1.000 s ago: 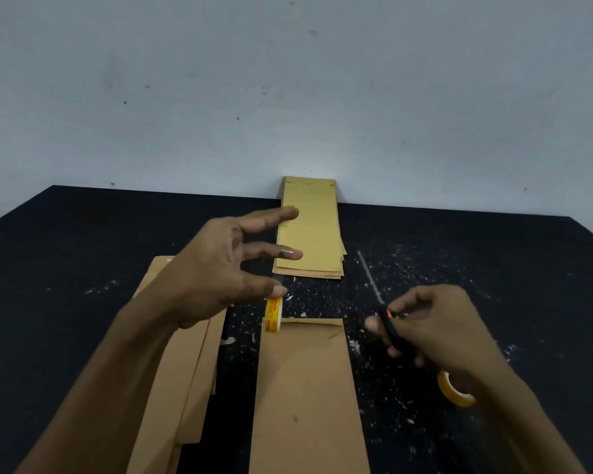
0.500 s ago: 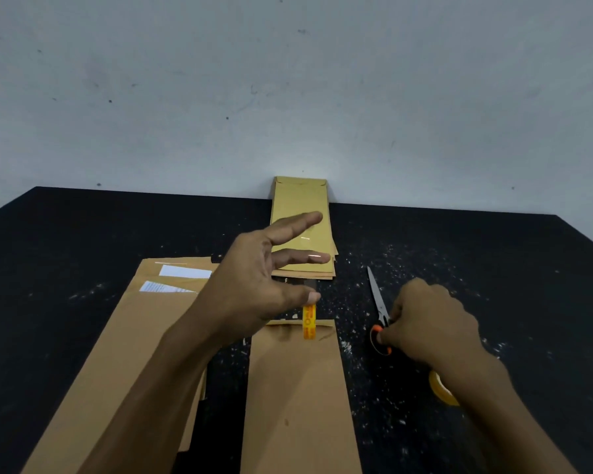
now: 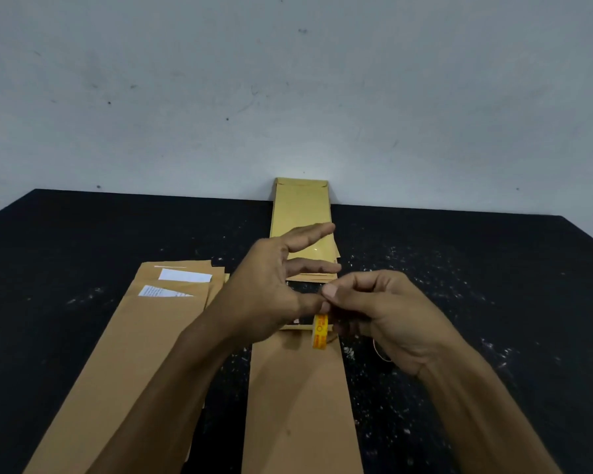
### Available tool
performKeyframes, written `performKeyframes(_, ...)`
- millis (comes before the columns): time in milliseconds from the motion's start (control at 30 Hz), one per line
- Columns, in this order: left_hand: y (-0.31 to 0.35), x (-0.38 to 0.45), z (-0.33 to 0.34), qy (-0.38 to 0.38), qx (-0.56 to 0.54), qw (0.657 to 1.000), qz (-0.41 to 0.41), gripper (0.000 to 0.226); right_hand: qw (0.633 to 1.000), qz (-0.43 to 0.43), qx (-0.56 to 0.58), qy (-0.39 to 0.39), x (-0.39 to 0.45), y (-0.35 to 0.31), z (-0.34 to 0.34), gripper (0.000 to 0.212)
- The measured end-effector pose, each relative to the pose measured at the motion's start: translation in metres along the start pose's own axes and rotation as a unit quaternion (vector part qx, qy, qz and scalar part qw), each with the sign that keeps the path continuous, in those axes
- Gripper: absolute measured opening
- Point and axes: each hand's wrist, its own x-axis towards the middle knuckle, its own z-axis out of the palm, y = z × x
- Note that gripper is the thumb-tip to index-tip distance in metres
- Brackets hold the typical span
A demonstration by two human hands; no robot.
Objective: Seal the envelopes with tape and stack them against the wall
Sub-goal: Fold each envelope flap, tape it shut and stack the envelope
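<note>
A brown envelope (image 3: 298,405) lies lengthwise in front of me on the black table (image 3: 65,241). Just above its far end my left hand (image 3: 271,289) pinches a small yellow tape roll (image 3: 320,332), upright on its edge, with the index and middle fingers held out straight. My right hand (image 3: 387,313) meets it from the right, thumb and forefinger pinching the tape at the top of the roll. A stack of sealed yellow-brown envelopes (image 3: 302,210) lies with its far end against the wall.
A pile of brown envelopes (image 3: 134,354) lies at the left, with white papers (image 3: 185,276) sticking out of the far ends. A thin curve of a second tape roll (image 3: 380,350) shows under my right hand. White specks litter the table.
My right hand let go of the scissors and moved left to the tape roll. The scissors are now hidden under it. My left hand kept the roll over the envelope's far end.
</note>
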Motion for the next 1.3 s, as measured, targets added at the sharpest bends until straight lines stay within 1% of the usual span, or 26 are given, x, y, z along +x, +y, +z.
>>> performKeyframes(100,-0.007,0.006,-0.002,0.063,-0.036,0.997,-0.009,0.087,0.994,-0.071,0.033,0.069,0.008,0.009,0.004,0.011)
performKeyframes(133,-0.009,0.007,-0.002,0.087,-0.027,0.996,-0.004,0.087,0.99,-0.09,0.04,0.1,0.01,0.01,0.005,0.008)
performKeyframes(200,-0.012,0.009,-0.002,0.129,0.024,0.991,0.008,0.084,0.979,-0.114,0.041,0.163,0.015,0.011,0.007,0.007)
performKeyframes(267,-0.018,0.009,-0.002,0.153,0.085,0.984,0.016,0.071,0.969,-0.124,0.01,0.216,0.021,0.013,0.007,0.009)
performKeyframes(300,-0.021,0.007,-0.001,0.153,0.121,0.981,0.016,0.066,0.965,-0.124,-0.007,0.23,0.024,0.014,0.006,0.01)
performKeyframes(367,-0.031,0.007,0.003,0.133,0.207,0.969,-0.002,0.065,0.962,-0.108,-0.035,0.248,0.031,0.02,0.005,0.012)
performKeyframes(400,-0.036,0.008,0.006,0.123,0.246,0.961,-0.014,0.062,0.962,-0.094,-0.043,0.254,0.035,0.024,0.004,0.012)
performKeyframes(467,-0.043,0.011,0.011,0.118,0.289,0.95,-0.028,0.039,0.964,-0.068,-0.049,0.254,0.04,0.029,0.004,0.012)
performKeyframes(500,-0.047,0.014,0.012,0.125,0.3,0.945,-0.028,0.027,0.963,-0.059,-0.066,0.253,0.043,0.033,0.003,0.013)
performKeyframes(533,-0.051,0.015,0.011,0.134,0.313,0.94,-0.023,0.02,0.959,-0.059,-0.104,0.257,0.044,0.035,0.002,0.014)
performKeyframes(600,-0.057,0.019,0.01,0.141,0.339,0.93,-0.026,0.017,0.937,-0.065,-0.219,0.265,0.048,0.041,-0.001,0.014)
performKeyframes(667,-0.059,0.021,0.009,0.128,0.367,0.921,-0.038,0.016,0.908,-0.059,-0.322,0.26,0.052,0.046,-0.001,0.009)
performKeyframes(733,-0.06,0.022,0.012,0.102,0.393,0.912,-0.058,0.018,0.886,-0.033,-0.39,0.25,0.057,0.046,0.002,0.007)
performKeyframes(833,-0.061,0.024,0.015,0.076,0.415,0.903,-0.086,0.02,0.864,-0.004,-0.443,0.241,0.062,0.045,0.002,0.009)
performKeyframes(900,-0.06,0.025,0.016,0.077,0.421,0.899,-0.092,0.023,0.855,0.007,-0.459,0.241,0.065,0.046,0.0,0.011)
performKeyframes(1067,-0.058,0.026,0.016,0.062,0.432,0.893,-0.109,0.028,0.855,0.04,-0.459,0.238,0.069,0.051,-0.004,0.011)
performKeyframes(1133,-0.057,0.026,0.016,0.053,0.437,0.891,-0.114,0.03,0.856,0.027,-0.452,0.25,0.069,0.051,-0.005,0.008)
performKeyframes(1167,-0.057,0.025,0.015,0.049,0.44,0.89,-0.113,0.03,0.86,0.012,-0.436,0.263,0.068,0.051,-0.006,0.008)
performKeyframes(1233,-0.055,0.024,0.014,0.038,0.447,0.887,-0.111,0.032,0.88,-0.013,-0.385,0.279,0.067,0.053,-0.008,0.021)
performKeyframes(1300,-0.054,0.023,0.011,0.017,0.451,0.885,-0.113,0.033,0.888,-0.014,-0.362,0.283,0.069,0.055,-0.009,0.024)
